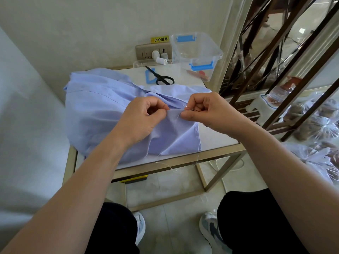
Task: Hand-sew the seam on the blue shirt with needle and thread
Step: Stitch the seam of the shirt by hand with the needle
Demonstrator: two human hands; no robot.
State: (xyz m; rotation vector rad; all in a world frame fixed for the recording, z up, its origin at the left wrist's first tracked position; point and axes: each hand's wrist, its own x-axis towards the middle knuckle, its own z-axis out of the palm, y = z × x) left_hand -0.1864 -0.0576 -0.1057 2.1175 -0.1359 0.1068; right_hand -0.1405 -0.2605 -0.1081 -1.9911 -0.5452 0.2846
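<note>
Blue shirt: light blue woven cloth, matte, heaped in soft folds at centre frame on the surface. The surface is a smooth white top in a brass-coloured metal frame. One stitched hem edge of the shirt lies near the lower rim.

Left hand: grip closed, thumb and forefinger pinching a raised fold of the shirt.

Right hand, just right of it: grip closed, fingers curled round a thin metal needle, thumb pressing on the same fold. The needle tip shows at the fold, pointing up-left.

Thread: fine, pale, dangling past the lower rim of the surface.

Upper centre: black-handled scissors overlapping a blue square plastic frame. White spool behind. Clear round-cornered plastic box with blue latches to the right.
</note>
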